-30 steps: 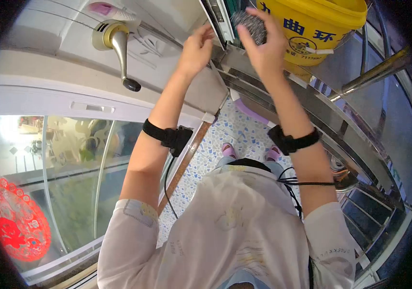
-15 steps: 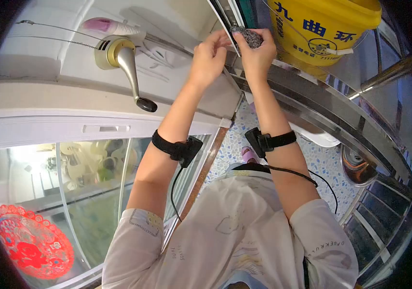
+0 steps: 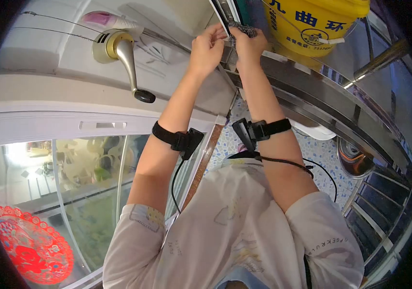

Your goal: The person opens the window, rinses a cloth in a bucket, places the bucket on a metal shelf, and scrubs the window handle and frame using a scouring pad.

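A narrow white-edged window frame (image 3: 221, 14) stands upright at the top centre, between my two hands. My right hand (image 3: 250, 49) is closed around a dark grey steel wool scrubber (image 3: 245, 31) and presses it to the right side of the frame. On the other side, my left hand (image 3: 208, 52) has its fingers curled at the frame's edge, gripping it; the fingertips are partly hidden.
Right of my hands, a yellow bucket (image 3: 307, 45) sits on a curved metal rack (image 3: 307, 77). A hand crank (image 3: 128, 67) with wires and a pink-and-white bottle (image 3: 109, 20) are at the upper left. Sliding glass panels (image 3: 90, 202) carry a red decoration (image 3: 32, 255).
My right hand and the scrubber have shifted slightly up and left along the frame. The left hand stays at the frame. The view has moved a little.
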`<control>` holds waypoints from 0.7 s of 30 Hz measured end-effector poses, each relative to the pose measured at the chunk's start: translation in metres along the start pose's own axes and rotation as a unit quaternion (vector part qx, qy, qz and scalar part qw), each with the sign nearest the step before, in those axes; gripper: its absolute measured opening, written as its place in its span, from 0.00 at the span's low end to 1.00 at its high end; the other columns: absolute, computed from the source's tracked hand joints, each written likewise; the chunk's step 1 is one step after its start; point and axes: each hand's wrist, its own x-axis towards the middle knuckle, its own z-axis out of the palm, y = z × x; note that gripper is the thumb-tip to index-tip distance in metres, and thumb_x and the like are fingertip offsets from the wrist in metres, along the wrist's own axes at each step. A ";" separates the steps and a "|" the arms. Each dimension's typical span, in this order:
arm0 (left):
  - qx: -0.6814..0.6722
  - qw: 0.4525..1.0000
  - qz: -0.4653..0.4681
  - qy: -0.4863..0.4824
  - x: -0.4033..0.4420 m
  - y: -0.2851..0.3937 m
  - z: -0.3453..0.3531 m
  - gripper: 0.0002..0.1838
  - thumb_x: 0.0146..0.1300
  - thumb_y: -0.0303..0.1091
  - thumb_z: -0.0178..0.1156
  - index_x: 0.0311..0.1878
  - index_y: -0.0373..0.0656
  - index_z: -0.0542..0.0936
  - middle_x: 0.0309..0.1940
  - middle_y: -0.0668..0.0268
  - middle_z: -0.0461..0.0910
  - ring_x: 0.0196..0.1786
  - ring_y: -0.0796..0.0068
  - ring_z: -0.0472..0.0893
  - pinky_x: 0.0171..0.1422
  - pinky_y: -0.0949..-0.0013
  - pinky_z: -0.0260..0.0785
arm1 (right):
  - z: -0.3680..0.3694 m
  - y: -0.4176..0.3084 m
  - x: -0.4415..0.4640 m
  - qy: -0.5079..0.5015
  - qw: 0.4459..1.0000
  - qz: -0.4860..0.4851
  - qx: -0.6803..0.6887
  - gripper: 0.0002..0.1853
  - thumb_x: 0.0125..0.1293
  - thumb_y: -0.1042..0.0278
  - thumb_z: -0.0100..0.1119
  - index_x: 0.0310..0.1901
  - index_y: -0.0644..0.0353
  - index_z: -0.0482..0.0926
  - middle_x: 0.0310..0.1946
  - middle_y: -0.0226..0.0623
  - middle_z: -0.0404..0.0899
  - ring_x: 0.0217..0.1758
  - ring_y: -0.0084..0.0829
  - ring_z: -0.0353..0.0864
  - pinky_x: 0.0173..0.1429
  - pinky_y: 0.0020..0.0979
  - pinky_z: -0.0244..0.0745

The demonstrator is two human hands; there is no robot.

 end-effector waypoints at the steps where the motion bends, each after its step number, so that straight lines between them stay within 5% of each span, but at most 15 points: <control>1: 0.002 1.000 -0.012 0.004 -0.001 0.004 0.001 0.24 0.61 0.17 0.43 0.62 0.30 0.70 0.55 0.56 0.78 0.57 0.68 0.78 0.59 0.70 0.69 | -0.001 -0.001 0.004 -0.004 0.995 -0.051 -0.088 0.17 0.42 0.69 0.73 0.32 0.68 0.77 0.32 0.47 0.81 0.35 0.39 0.81 0.44 0.37 0.74; 2: 0.004 1.000 -0.023 0.008 -0.001 0.008 0.001 0.24 0.61 0.17 0.43 0.61 0.30 0.70 0.55 0.56 0.78 0.57 0.69 0.78 0.60 0.69 0.69 | -0.003 -0.002 0.006 -0.007 0.980 -0.100 -0.175 0.17 0.42 0.68 0.73 0.32 0.68 0.78 0.33 0.48 0.81 0.36 0.41 0.81 0.45 0.39 0.74; 9: 0.017 1.000 -0.001 0.016 0.006 0.000 0.004 0.22 0.60 0.17 0.45 0.59 0.30 0.73 0.52 0.56 0.80 0.53 0.68 0.81 0.60 0.67 0.71 | -0.012 -0.010 0.011 -0.057 0.952 -0.213 -0.214 0.16 0.43 0.68 0.73 0.32 0.66 0.79 0.31 0.46 0.81 0.37 0.40 0.81 0.45 0.38 0.73; 12: 0.004 1.000 0.012 0.022 0.007 0.001 0.004 0.20 0.61 0.18 0.46 0.56 0.29 0.74 0.50 0.56 0.81 0.50 0.68 0.82 0.57 0.69 0.73 | -0.003 -0.018 0.001 -0.033 0.984 -0.085 -0.154 0.15 0.43 0.72 0.73 0.33 0.66 0.79 0.33 0.44 0.81 0.39 0.37 0.81 0.43 0.35 0.73; 14: 0.064 0.998 0.003 0.024 0.007 0.008 0.003 0.19 0.60 0.18 0.47 0.55 0.28 0.75 0.47 0.56 0.83 0.49 0.69 0.83 0.55 0.70 0.73 | 0.003 -0.014 0.001 0.008 0.999 0.038 0.031 0.18 0.43 0.78 0.71 0.39 0.68 0.78 0.38 0.44 0.81 0.40 0.35 0.80 0.44 0.33 0.73; 21: 0.027 0.998 0.030 0.044 0.007 -0.005 0.006 0.19 0.60 0.17 0.47 0.55 0.30 0.75 0.48 0.56 0.83 0.51 0.71 0.82 0.54 0.71 0.73 | -0.009 0.020 0.029 0.069 0.967 0.244 0.035 0.26 0.41 0.82 0.69 0.46 0.71 0.74 0.41 0.47 0.79 0.44 0.41 0.79 0.50 0.36 0.73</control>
